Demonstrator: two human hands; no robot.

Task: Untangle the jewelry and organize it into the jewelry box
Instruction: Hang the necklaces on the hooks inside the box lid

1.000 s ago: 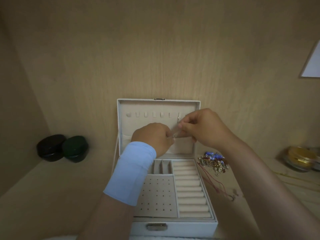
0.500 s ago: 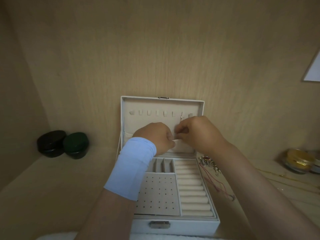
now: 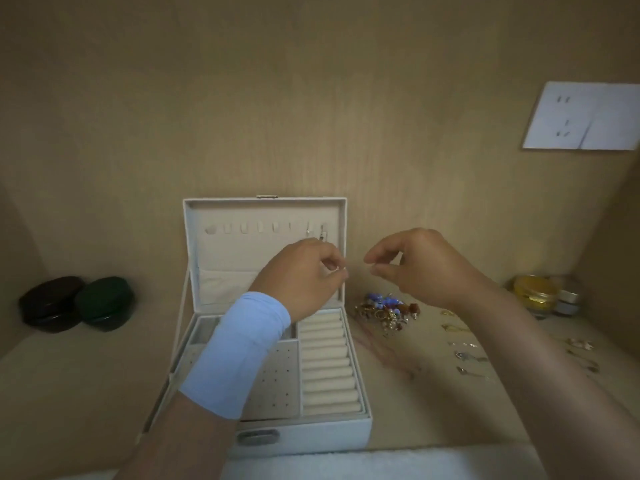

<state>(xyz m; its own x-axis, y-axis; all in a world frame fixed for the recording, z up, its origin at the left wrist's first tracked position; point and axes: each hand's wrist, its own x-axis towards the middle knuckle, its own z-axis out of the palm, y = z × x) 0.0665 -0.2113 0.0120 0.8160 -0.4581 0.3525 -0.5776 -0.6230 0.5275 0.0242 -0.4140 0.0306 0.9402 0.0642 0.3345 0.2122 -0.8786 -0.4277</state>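
The jewelry box (image 3: 277, 434) sits open with its lid (image 3: 263, 209) upright, and 2 small metal pieces (image 3: 322, 233) hang at the right end of the hook row (image 3: 259, 227). The left hand (image 3: 304, 275) hovers before the lid with its fingers curled in. The right hand (image 3: 419, 268) floats just beside it, thumb and forefinger nearly meeting. Whether either pinches a fine chain is too small to tell. The tangle (image 3: 384, 311) lies on the shelf (image 3: 86, 393) right of the box, with sorted pieces (image 3: 465, 355) further right. Likely risks: a strand between the hands snags the hung pieces, or a dropping right forearm sweeps the sorted pieces back together
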